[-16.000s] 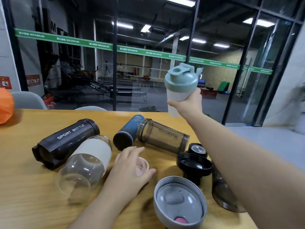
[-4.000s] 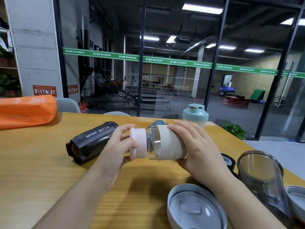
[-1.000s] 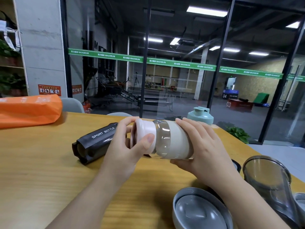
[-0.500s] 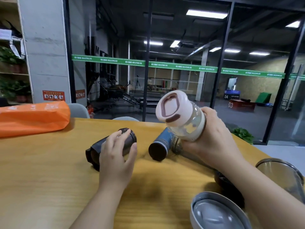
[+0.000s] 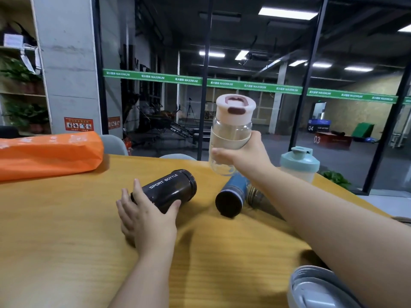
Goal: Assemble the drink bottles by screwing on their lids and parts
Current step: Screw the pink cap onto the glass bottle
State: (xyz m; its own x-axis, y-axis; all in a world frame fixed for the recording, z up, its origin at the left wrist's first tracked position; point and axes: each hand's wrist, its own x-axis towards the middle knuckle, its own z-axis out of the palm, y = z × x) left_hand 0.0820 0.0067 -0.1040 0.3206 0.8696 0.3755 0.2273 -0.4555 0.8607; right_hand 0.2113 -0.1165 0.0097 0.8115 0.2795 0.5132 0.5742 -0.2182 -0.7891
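Note:
My right hand (image 5: pixel 244 157) grips a clear bottle (image 5: pixel 231 130) with a cream sleeve and a pink lid on top, held upright in the air above the table's far side. My left hand (image 5: pixel 146 216) curls round the near end of a black bottle (image 5: pixel 171 190) marked SPORT BOTTLE, which lies on its side on the wooden table (image 5: pixel 66 241). A blue bottle (image 5: pixel 231 194) lies on its side to the right of it. A smoky clear bottle (image 5: pixel 258 196) lies behind the blue one, mostly hidden by my right arm.
A white shaker with a teal lid (image 5: pixel 299 163) stands upright at the far right edge. A grey lid (image 5: pixel 315 290) lies at the near right corner. An orange bag (image 5: pixel 49 152) lies at the far left. Glass walls stand beyond the table.
My right hand has turned the clear bottle upright and carried it farther away. My left hand has closed round the black bottle's near end.

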